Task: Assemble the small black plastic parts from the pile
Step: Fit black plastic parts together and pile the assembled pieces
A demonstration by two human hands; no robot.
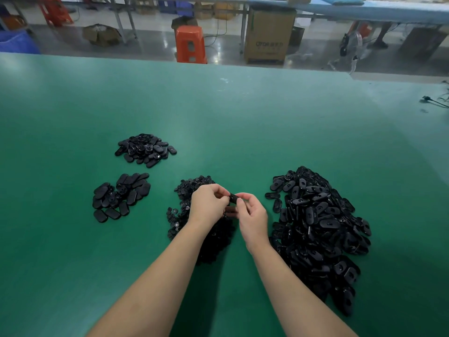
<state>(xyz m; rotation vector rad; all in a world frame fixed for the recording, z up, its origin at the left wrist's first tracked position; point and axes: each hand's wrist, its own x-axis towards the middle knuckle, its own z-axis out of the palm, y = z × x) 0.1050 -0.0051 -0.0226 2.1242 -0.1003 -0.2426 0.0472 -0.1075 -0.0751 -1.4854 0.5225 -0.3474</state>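
Both hands meet above the green table (218,122), just over a pile of small round black parts (189,188). My left hand (209,203) and my right hand (252,217) pinch one small black oval part (233,198) between their fingertips. A big heap of black oval shells (315,229) lies to the right of my right hand. Two smaller heaps of oval pieces sit to the left: one nearer (121,197) and one farther back (145,150). My forearms hide much of the round-part pile.
The table's far edge runs across the top, with an orange stool (190,43), a cardboard box (267,35) and workbench legs on the floor beyond. A black cable (435,100) lies at the table's right edge. Bare green surface spreads behind the heaps.
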